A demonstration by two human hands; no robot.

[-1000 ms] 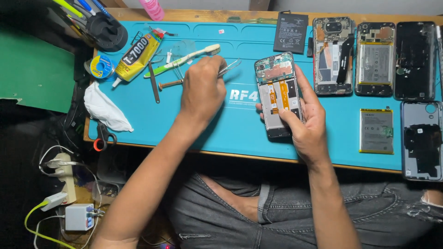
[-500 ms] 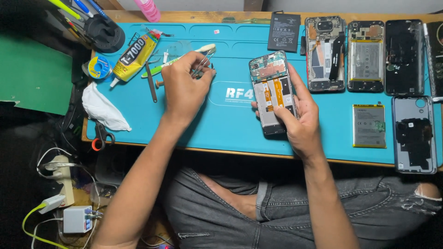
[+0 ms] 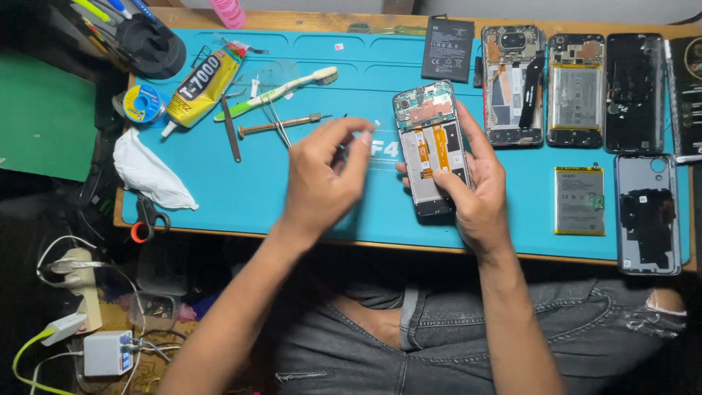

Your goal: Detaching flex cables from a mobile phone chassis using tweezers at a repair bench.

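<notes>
Nearest the camera, grey denim covers the person's lap, its ripped knee [image 3: 662, 303] partly cut off at the right. Above it the left hand [image 3: 322, 179] hovers over the blue rubber work mat [image 3: 241, 194]; its thumb and forefinger are pinched together, but motion blur hides whether anything small sits between them. Just beside it, the right hand [image 3: 475, 194] is clamped around an opened phone [image 3: 431, 146], back cover off, held tilted above the mat's middle, with orange flex ribbons and a bare circuit board showing; its lower end is hidden by the fingers. Left of the hands lie a thin metal screwdriver [image 3: 281, 126], a toothbrush [image 3: 278, 92] and a yellow glue tube [image 3: 199, 89]. Farther right sit a flat battery [image 3: 579, 200] and a row of other dismantled phones [image 3: 578, 89], the outermost cropped by the frame.
</notes>
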